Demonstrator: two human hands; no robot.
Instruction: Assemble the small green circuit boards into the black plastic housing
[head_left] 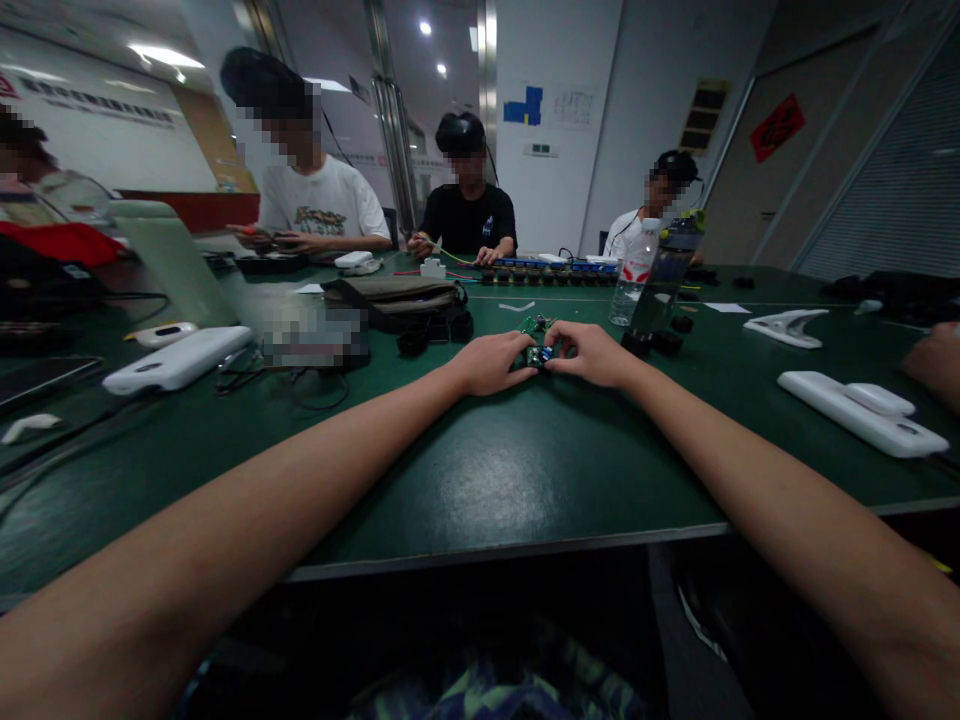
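Observation:
Both my hands meet over the green table (480, 490), around a small green circuit board (535, 356) with a blue part (548, 353) on its right side. My left hand (495, 362) grips the board's left end between thumb and fingers. From the other side my right hand (589, 352) is closed in a pinch at the blue part, its thumb and fingertip on the board's right end. Just behind the fingers lies another green circuit board (534, 325), partly covered by my left hand. Finer details of both boards are too small to make out.
To the right stand a clear water bottle (634, 280) and a dark bottle (667, 275). A white device (859, 410) lies nearer the right edge. On the left are a white power bank (178, 360) and a dark bag (405, 300). Several people sit around the table.

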